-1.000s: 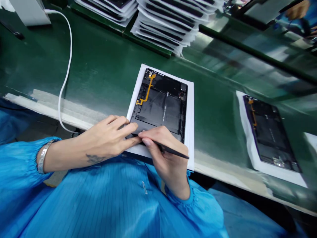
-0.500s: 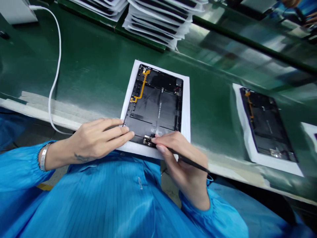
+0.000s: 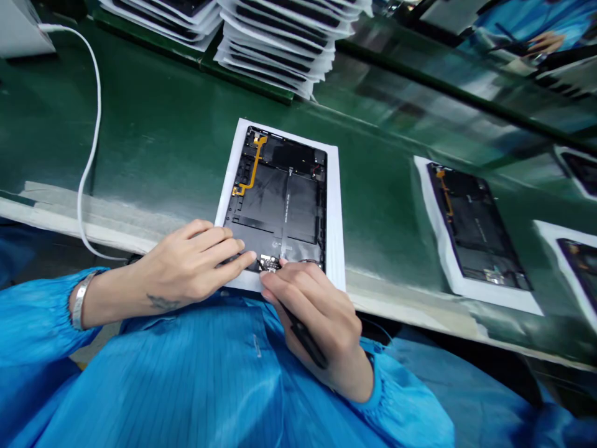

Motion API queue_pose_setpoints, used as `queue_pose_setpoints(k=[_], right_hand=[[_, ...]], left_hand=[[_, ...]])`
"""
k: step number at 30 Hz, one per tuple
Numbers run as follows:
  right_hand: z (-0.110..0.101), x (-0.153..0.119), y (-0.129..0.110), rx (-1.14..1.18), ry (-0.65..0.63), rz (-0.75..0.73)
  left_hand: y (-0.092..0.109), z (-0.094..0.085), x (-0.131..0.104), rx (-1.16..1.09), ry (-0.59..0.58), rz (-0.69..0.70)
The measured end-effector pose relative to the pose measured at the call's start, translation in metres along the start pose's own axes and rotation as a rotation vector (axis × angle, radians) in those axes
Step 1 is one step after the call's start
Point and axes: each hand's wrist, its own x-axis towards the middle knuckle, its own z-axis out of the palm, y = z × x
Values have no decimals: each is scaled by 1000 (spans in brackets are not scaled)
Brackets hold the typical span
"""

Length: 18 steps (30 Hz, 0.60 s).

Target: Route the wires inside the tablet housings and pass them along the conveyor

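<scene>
An opened tablet (image 3: 261,196) lies on a white foam sheet (image 3: 336,211), its dark inside facing up and an orange flex cable (image 3: 255,165) along its left side. My left hand (image 3: 191,264) rests with outstretched fingers on the tablet's lower left corner and edge. My right hand (image 3: 321,317) is closed round slim black tweezers (image 3: 305,339), at the tablet's near edge. Beside its fingertips is a small circuit board (image 3: 269,264) with metal contacts. The fingers partly cover the tweezers' tip and the near right corner of the tablet.
More opened tablets (image 3: 476,218) lie on white sheets to the right. Stacked foam sheets with dark panels (image 3: 275,43) stand at the back. A white cable (image 3: 96,118) runs down the green bench at left. Another person's hand (image 3: 545,43) is beyond the rail.
My right hand has turned over the lower edge of the tablet, and the tweezers now slant more steeply towards me. My left hand stays on the corner. The view has shifted slightly right.
</scene>
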Motion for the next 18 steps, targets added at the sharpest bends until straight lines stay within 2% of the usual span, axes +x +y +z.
queue_pose_setpoints(k=[2, 5, 9, 11, 13, 15, 18], right_hand=[[1, -1, 0, 53, 11, 15], [3, -4, 7, 204, 115, 83], [5, -5, 14, 178, 239, 46], [6, -4, 15, 144, 196, 5], [9, -2, 17, 40, 86, -1], [13, 0, 20, -93, -17, 7], [19, 1, 25, -207, -70, 1]], left_hand=[[1, 0, -2, -8, -16, -18], [2, 1, -9, -52, -12, -73], [8, 3, -22, -116, 26, -103], [12, 7, -30, -107, 36, -96], [12, 14, -38, -82, 119, -107], [7, 24, -44, -57, 184, -34], [-6, 34, -50, 2, 217, 39]])
